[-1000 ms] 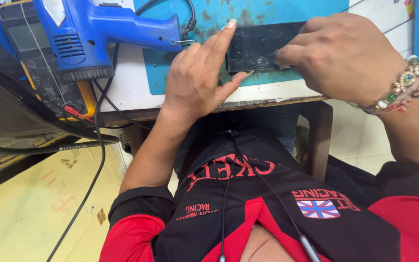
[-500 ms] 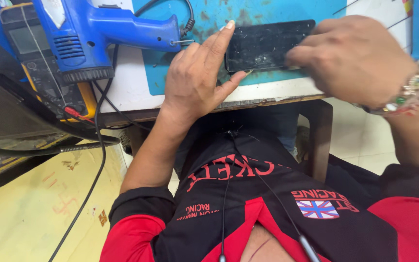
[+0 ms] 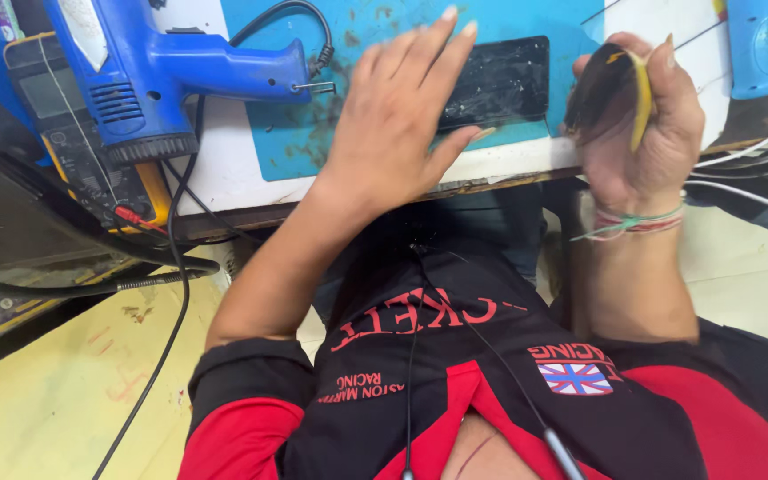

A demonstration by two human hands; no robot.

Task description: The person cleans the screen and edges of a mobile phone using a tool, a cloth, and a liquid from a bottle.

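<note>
A dark flat phone panel [image 3: 500, 82] lies on a blue work mat [image 3: 348, 53] at the edge of a white bench. My left hand [image 3: 397, 116] rests flat on the mat, its fingers spread and pressing the panel's left end. My right hand [image 3: 637, 124] is raised just right of the panel, palm toward me, closed around a dark peeled strip with a yellow edge [image 3: 611, 84]. A thread bracelet circles that wrist.
A blue hot-air gun [image 3: 162, 71] lies on the bench to the left, its black cable trailing down. A yellow-framed meter [image 3: 73, 133] sits beside it. A blue device [image 3: 757, 44] and white cables [image 3: 757, 169] are at the right. Yellow floor is below left.
My right hand has lifted off the panel and turned palm-up, now holding a dark strip with a yellow edge. My left hand stays pressed on the panel. The camera has moved closer.
</note>
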